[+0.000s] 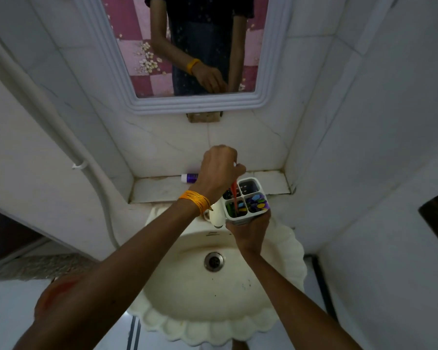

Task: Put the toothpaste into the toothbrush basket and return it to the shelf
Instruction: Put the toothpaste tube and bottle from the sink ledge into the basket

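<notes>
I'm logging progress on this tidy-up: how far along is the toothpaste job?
Done: the right hand has the four-compartment basket off the shelf, held over the sink. In hand: the left hand lowers a red item, apparently the toothpaste, into the near-left compartment, fingers gripping its top. Left: let go and set the basket back on the shelf.

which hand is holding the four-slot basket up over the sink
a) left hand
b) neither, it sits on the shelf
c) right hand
c) the right hand grips the basket from below, above the sink, while the left hand lowers a red item into a front compartment.
</notes>
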Tool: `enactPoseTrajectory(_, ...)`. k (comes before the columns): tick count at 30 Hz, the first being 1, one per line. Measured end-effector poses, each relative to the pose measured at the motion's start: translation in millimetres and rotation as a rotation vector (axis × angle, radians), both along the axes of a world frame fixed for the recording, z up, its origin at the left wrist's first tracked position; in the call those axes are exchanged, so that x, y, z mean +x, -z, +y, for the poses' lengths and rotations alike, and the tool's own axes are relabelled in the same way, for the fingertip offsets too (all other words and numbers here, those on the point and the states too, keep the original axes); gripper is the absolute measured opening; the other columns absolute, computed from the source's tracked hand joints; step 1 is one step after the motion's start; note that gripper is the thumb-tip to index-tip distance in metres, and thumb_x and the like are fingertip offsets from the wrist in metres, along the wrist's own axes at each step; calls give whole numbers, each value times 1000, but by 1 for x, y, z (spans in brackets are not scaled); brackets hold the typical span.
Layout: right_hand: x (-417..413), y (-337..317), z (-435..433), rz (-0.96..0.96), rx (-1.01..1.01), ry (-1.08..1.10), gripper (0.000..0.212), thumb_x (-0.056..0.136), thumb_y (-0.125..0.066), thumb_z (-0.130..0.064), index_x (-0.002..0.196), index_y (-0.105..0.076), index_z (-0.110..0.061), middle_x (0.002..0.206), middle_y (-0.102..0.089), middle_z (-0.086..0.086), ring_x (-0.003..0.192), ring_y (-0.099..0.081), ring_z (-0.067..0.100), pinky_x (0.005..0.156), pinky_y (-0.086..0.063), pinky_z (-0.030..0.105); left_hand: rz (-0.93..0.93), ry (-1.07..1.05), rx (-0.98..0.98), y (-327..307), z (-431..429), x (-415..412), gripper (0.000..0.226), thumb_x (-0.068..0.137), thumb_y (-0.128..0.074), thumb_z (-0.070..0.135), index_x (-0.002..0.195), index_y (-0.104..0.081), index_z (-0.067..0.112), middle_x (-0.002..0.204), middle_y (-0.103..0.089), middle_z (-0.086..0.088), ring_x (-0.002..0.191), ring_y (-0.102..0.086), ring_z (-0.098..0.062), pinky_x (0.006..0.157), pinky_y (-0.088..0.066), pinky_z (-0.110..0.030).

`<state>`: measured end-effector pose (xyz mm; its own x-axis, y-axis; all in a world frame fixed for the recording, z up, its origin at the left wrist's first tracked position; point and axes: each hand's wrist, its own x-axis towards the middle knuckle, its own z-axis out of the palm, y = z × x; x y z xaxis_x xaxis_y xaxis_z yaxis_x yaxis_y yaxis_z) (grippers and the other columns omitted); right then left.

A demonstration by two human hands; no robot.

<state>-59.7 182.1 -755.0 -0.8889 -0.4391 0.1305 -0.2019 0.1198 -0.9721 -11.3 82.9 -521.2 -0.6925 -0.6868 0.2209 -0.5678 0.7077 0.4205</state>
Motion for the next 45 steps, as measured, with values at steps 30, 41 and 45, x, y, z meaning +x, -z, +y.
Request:
enactPoseTrajectory(30, 3, -6, 1, 78, 131, 43, 127, 45, -105, -33, 148, -36, -7, 140, -55, 11, 130, -58, 22, 107, -52, 30, -309, -142, -242, 48, 5, -17, 34, 95, -48, 34, 71, -57, 12, 73, -57, -8, 65, -47, -23, 61, -33, -31)
enactPoseTrajectory(41, 8, -14, 3, -9, 99, 50, 123, 52, -76, -66, 149, -39, 0, 139, -56, 17, 128, -59, 27, 105, -54, 36, -779, 51, -281, 86, 26, -33, 23, 90, -60, 27, 109, -66, 17, 111, -68, -3, 103, -65, -22, 76, -45, -31)
enactPoseTrajectory(45, 6, -9, 2, 26, 149, 41, 125, 48, -96, -47, 148, -37, -1, 139, -55, 17, 128, -58, 28, 106, -53, 32, -589, 49, -237, 76, 12, -33, 24, 92, -56, 28, 106, -68, 12, 108, -69, -8, 99, -67, -27, 77, -47, -33)
